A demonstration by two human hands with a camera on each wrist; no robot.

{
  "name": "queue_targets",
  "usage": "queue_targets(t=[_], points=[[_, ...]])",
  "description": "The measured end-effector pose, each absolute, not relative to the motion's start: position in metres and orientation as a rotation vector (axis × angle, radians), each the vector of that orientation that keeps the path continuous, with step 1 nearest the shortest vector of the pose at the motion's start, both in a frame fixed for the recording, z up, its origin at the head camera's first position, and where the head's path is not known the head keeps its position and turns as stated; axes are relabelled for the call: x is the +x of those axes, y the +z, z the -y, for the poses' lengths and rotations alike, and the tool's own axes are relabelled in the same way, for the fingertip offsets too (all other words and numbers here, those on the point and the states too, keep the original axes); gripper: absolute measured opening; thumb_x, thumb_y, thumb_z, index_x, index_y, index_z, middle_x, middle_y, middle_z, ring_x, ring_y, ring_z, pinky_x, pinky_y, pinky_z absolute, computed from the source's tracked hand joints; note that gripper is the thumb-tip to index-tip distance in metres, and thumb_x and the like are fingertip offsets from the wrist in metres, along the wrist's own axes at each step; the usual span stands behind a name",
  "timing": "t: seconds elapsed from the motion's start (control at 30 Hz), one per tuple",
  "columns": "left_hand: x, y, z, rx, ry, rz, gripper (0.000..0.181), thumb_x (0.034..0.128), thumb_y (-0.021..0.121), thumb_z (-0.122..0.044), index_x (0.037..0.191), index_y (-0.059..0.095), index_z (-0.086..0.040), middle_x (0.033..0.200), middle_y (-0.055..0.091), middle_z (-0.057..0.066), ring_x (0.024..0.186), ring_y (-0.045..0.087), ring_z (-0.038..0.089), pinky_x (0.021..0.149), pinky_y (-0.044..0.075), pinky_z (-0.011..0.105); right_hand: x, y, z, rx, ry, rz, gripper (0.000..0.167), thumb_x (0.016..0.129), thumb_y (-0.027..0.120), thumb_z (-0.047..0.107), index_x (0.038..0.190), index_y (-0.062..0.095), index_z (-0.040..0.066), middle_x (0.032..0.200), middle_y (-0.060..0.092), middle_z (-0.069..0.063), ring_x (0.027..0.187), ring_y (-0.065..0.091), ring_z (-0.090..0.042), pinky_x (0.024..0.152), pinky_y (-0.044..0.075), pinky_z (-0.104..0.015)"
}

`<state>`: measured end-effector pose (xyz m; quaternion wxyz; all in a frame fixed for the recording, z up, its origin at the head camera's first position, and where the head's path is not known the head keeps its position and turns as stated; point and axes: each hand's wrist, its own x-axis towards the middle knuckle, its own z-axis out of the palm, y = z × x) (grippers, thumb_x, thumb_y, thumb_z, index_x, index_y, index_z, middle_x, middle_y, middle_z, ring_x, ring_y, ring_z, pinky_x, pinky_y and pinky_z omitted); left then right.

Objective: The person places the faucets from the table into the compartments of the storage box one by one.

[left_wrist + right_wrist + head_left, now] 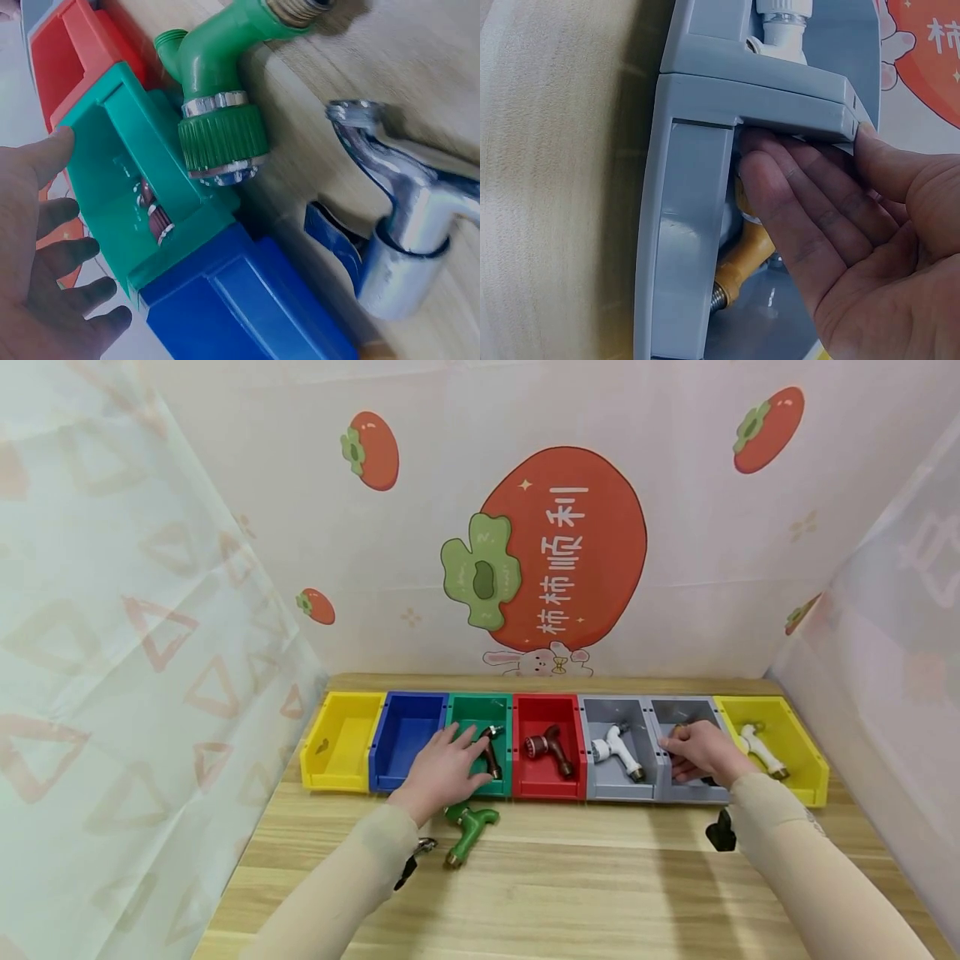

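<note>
My left hand (444, 768) is spread over the green bin (154, 142), fingers apart, its thumb by the bin's rim. A dark brown faucet (492, 752) lies in that bin. Below this hand, a green faucet (468, 833) and a chrome faucet (412, 202) lie on the table. My right hand (701, 752) is at the right-hand grey bin (694, 225), holding its side wall with the thumb at the rim and the fingers inside. Partly hidden behind those fingers is an orange-yellow faucet (746, 255) in the bin.
The bins form one row along the back wall. A red bin (528, 789) holds a brown faucet (551, 750); the other grey bin (611, 789) and the right yellow bin (806, 768) hold white faucets. A blue bin (408, 747) and another yellow bin (337, 747) stand left.
</note>
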<state>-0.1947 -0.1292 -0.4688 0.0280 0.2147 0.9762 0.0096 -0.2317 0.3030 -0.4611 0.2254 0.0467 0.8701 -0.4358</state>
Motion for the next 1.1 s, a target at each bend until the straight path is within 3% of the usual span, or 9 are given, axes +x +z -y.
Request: queue_targets(t=[0.83,1.1], points=[[-0.134,-0.473,0.163,0.758,0.103,-2.937,0.082,0.0879,0.074,-0.056,0.155,0.047,-0.019,0.161,0.041,0.012,0.149,0.03,0.047,0.119,0.028,0.065,-0.232,-0.462,-0.301,0.163,-1.181,-2.403,0.029,0.106,0.058,0.022,0.093,0.062,-0.003,0.081,0.064,-0.013,0.07,0.068,-0.021,0.07,0.064,-0.039],[-0.122,-0.484,0.169,0.898,0.029,-2.812,0.091,0.0768,0.086,-0.054,0.154,0.049,-0.023,0.161,0.041,0.011,0.149,0.032,0.046,0.118,0.031,0.063,-0.231,-0.461,-0.302,0.158,-1.19,-2.401,0.03,0.107,0.057,0.024,0.093,0.061,-0.003,0.082,0.064,-0.013,0.071,0.069,-0.023,0.07,0.064,-0.04]])
